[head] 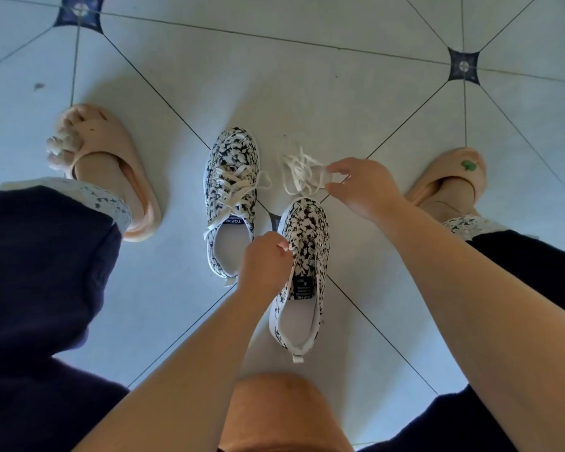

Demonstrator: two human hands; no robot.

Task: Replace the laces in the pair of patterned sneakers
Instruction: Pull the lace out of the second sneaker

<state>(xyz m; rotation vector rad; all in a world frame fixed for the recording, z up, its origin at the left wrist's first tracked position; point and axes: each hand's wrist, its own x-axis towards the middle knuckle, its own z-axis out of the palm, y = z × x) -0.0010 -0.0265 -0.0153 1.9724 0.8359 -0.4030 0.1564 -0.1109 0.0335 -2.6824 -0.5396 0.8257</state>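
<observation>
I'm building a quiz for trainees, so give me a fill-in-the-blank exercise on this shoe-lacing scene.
1. The right hand pinches the loose lace, whose colour is ____.
2. The left hand grips the unlaced sneaker; in this view the laced sneaker lies to its ____.
3. The slipper beside the right hand bears a ____ mark.
Missing words: white; left; green.
</observation>
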